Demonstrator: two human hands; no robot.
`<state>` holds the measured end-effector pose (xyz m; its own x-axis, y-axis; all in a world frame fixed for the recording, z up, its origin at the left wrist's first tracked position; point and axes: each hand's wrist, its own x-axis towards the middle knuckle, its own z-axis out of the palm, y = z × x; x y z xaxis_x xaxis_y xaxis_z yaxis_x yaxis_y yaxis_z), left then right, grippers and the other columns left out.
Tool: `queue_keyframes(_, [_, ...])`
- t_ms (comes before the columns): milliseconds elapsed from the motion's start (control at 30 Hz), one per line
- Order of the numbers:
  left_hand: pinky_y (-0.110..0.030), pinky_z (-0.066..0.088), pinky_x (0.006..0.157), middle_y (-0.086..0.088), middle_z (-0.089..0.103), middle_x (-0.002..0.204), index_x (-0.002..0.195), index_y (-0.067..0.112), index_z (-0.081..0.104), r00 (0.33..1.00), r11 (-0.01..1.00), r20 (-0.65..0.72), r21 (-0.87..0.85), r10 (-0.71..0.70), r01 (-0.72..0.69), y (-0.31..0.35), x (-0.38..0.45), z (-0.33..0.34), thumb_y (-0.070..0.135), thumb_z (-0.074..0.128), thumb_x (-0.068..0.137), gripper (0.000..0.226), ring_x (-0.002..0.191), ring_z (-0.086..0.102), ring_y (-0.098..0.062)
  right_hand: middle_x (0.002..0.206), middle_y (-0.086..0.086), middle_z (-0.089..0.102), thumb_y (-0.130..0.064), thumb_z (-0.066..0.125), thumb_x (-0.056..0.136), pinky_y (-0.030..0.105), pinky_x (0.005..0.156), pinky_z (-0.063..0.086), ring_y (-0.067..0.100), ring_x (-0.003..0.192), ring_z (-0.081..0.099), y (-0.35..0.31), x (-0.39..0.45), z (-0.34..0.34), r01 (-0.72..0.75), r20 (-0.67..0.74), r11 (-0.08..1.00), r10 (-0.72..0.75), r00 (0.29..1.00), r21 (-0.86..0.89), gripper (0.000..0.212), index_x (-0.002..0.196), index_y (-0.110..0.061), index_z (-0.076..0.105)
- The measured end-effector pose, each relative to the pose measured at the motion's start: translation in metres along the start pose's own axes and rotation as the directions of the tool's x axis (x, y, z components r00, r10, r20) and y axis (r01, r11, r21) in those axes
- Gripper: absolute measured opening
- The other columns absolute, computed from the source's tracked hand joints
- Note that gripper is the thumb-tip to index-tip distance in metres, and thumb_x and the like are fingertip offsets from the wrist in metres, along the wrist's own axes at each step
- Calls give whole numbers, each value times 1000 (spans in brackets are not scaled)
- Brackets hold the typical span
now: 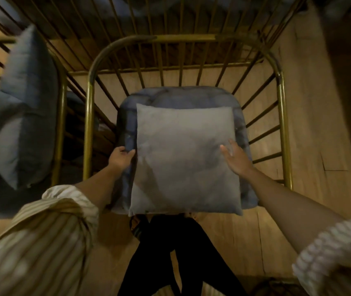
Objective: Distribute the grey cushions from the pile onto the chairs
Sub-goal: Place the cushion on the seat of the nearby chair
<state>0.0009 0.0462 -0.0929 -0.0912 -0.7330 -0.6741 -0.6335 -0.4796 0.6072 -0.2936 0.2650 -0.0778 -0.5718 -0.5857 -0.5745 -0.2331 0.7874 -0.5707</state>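
A square grey cushion (pixel 185 159) lies flat on the dark blue padded seat (pixel 183 96) of a brass-coloured wire chair (pixel 89 86) in the middle of the head view. My left hand (pixel 121 157) grips the cushion's left edge with curled fingers. On the cushion's right side rests my right hand (pixel 234 159), flat, with fingers spread and nothing held. At the left, more grey cushions (pixel 27 107) stand or lean on a neighbouring chair.
The chair's curved back and side bars (pixel 283 124) ring the seat. A second brass chair frame (pixel 62 116) stands close on the left. Wooden floor (pixel 311 135) spreads to the right. My dark-trousered legs (pixel 170 253) are just in front of the seat.
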Motion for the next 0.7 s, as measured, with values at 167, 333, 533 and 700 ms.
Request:
queue_keyframes(167, [-23, 44, 92, -16, 55, 132, 121, 17, 55, 990, 987, -61, 99, 131, -124, 36, -37, -57, -3, 48, 98, 31, 124, 55, -31, 164, 14, 24, -55, 39, 101, 38, 120, 21, 32, 150, 26, -93, -9, -26, 156, -24, 985, -159, 987, -73, 73, 158, -14, 20])
queue_keyframes(333, [-35, 45, 102, -18, 59, 135, 138, 1, 50, 937, 940, -171, 216, 304, -265, 65, -67, -146, 6, 64, 92, 48, 123, 58, -32, 164, 10, 27, -52, 43, 101, 41, 116, 29, 31, 148, 31, -191, -18, -28, 355, 94, 924, -344, 934, -143, 71, 157, -13, 23])
queue_keyframes(533, [-38, 47, 100, -13, 63, 125, 130, 7, 57, 825, 916, -401, 207, 399, -342, 56, -106, -267, 20, 65, 93, 41, 116, 60, -27, 158, 14, 38, -44, 54, 100, 45, 113, 36, 33, 144, 38, -304, -36, 13, 585, 220, 775, -543, 810, -242, 66, 154, -13, 32])
queue_keyframes(700, [-42, 45, 103, -23, 60, 133, 134, -5, 54, 786, 964, -558, 115, 264, -241, 11, -113, -354, 9, 62, 92, 45, 119, 59, -38, 150, 17, 47, -43, 59, 97, 45, 112, 40, 35, 140, 43, -387, -59, 76, 694, 355, 684, -606, 712, -224, 65, 150, -12, 38])
